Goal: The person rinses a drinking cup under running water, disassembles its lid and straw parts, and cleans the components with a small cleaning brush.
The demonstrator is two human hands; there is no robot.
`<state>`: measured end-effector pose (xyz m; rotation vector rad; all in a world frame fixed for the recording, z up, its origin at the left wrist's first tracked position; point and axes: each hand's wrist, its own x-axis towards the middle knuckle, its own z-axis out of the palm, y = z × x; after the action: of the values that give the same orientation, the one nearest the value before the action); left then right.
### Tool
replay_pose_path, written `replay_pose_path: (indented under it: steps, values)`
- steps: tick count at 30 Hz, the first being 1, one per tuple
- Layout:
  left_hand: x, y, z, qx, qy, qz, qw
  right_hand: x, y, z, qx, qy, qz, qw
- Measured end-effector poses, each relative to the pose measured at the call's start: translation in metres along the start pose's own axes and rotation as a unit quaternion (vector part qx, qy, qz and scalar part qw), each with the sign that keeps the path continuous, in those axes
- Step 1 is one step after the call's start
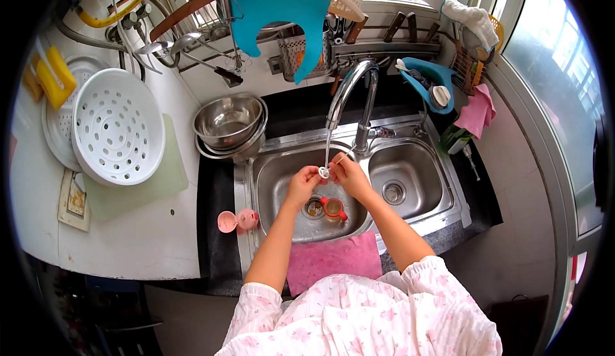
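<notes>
Water runs from the curved faucet [346, 93] onto a small white round part [323, 172] above the left sink basin [272, 177]. My left hand [302, 184] is closed, pinching this part at its left side. My right hand [350, 175] is closed too, with its fingers at the part's right side; a thin light stick-like piece [343, 156] shows at those fingers, too small to name. Below my hands, a small cup with red handles [333, 209] stands in the basin beside the drain [313, 207].
Pink lids [237, 221] lie on the left counter edge, and a pink cloth [333, 260] covers the front rim. Stacked metal bowls [230, 125] stand behind left. The right basin [410, 177] adjoins. A blue caddy [428, 87] and a green bottle [455, 138] stand at the back right.
</notes>
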<state>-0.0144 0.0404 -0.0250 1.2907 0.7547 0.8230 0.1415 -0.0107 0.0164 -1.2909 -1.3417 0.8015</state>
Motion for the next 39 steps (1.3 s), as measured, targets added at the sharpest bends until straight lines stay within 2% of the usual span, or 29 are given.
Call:
replay_pose_path:
  steps: [2,4,6,11,13,16,20,31,34,37,39]
  values:
    - [0.001,-0.003,-0.001,-0.014,-0.002,-0.001,1.000,-0.001,0.003,0.001,-0.041,-0.025,-0.013,0.999]
    - [0.001,-0.005,-0.003,-0.027,0.000,0.004,1.000,0.002,0.003,0.000,-0.002,-0.008,0.002,1.000]
    - [0.000,-0.006,-0.005,-0.025,-0.002,0.003,1.000,0.006,-0.003,-0.004,0.018,0.035,-0.028,0.999]
    - [-0.001,0.003,-0.001,-0.004,0.007,-0.001,1.000,0.002,-0.002,-0.007,-0.022,-0.011,-0.003,1.000]
    - [-0.001,-0.002,-0.006,-0.036,0.018,0.002,0.999,-0.003,-0.008,-0.008,0.033,0.037,0.003,0.999]
    - [0.000,-0.002,-0.005,-0.028,0.024,-0.004,0.999,-0.005,-0.004,-0.006,0.084,0.034,0.008,0.996]
    - [-0.001,0.002,0.001,-0.048,0.010,-0.001,0.999,-0.007,-0.001,-0.002,0.059,0.024,0.031,0.997]
    - [-0.004,0.004,0.003,-0.058,0.028,-0.076,0.995,0.000,0.003,-0.002,0.023,0.018,-0.001,1.000]
    - [-0.002,0.002,0.001,0.014,0.039,-0.054,0.998,0.001,0.004,-0.003,0.011,0.000,-0.023,1.000]
    - [0.000,0.002,0.003,0.008,0.041,-0.041,0.998,0.000,0.008,-0.003,-0.043,-0.045,-0.030,0.998]
    - [-0.001,0.002,0.003,0.026,0.031,-0.035,0.999,0.000,0.016,0.000,0.010,-0.007,0.031,0.999]
